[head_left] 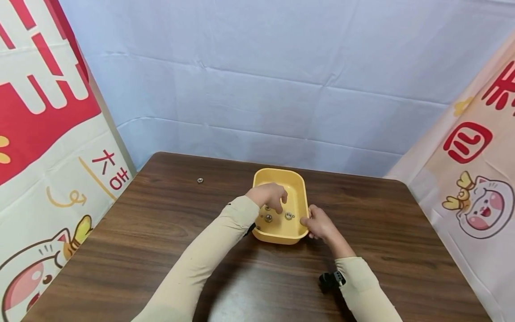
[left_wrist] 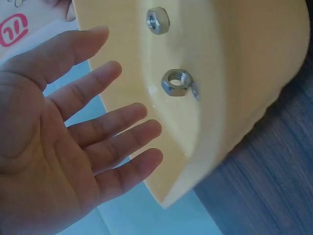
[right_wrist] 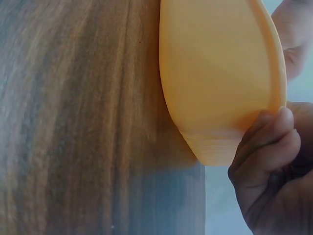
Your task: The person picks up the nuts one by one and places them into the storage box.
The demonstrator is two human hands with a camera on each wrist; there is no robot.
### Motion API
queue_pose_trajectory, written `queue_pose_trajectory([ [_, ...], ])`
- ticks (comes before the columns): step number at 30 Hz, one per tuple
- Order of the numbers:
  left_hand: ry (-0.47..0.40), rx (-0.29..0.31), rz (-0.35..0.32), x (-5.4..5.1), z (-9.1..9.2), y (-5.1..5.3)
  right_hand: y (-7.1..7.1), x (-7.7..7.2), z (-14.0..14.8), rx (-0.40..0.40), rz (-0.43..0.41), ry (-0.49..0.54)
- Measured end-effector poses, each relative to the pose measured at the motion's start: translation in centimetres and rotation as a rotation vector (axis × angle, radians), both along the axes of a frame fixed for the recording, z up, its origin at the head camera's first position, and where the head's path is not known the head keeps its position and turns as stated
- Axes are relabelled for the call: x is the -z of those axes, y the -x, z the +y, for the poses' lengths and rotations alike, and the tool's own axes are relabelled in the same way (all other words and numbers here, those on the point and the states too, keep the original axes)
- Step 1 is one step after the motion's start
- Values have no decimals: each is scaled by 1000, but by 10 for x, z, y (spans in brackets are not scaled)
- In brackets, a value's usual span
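Observation:
A yellow plastic bin (head_left: 277, 239) stands on the table with several metal hex nuts (head_left: 268, 218) of different sizes on its floor. Over the bin's inside hovers my left hand (head_left: 268, 195), its fingers spread and slightly bent, with nothing held. In the left wrist view, the palm and fingers (left_wrist: 105, 122) are beside two large nuts, one upper nut (left_wrist: 158, 21) and one lower nut (left_wrist: 176, 83). My right hand (head_left: 319, 222) grips the bin's right rim near the front corner; the right wrist view shows curled fingers (right_wrist: 269, 147) against the outer wall.
One loose nut (head_left: 200, 180) lies on the brown wooden table (head_left: 161, 223), left of the bin near the back. A pale cloth (head_left: 261, 89) hangs behind the table, and printed cloths flank it. A black wrist camera (head_left: 331, 281) sits at the right wrist.

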State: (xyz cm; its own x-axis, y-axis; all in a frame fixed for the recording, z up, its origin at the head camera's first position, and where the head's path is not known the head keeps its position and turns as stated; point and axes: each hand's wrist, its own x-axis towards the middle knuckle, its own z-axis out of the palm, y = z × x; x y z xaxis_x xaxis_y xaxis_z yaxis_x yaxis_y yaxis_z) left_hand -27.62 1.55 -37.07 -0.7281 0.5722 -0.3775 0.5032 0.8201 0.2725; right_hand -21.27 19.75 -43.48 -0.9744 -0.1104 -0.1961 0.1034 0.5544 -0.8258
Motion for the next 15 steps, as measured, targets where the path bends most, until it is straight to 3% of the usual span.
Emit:
queue_pose_trajectory([
  [7,0,-24,5,4,0,2,4,2,4,1,8,-8],
  [15,35,2,143,2,-5,-7,4,4,7,-3,10,3],
])
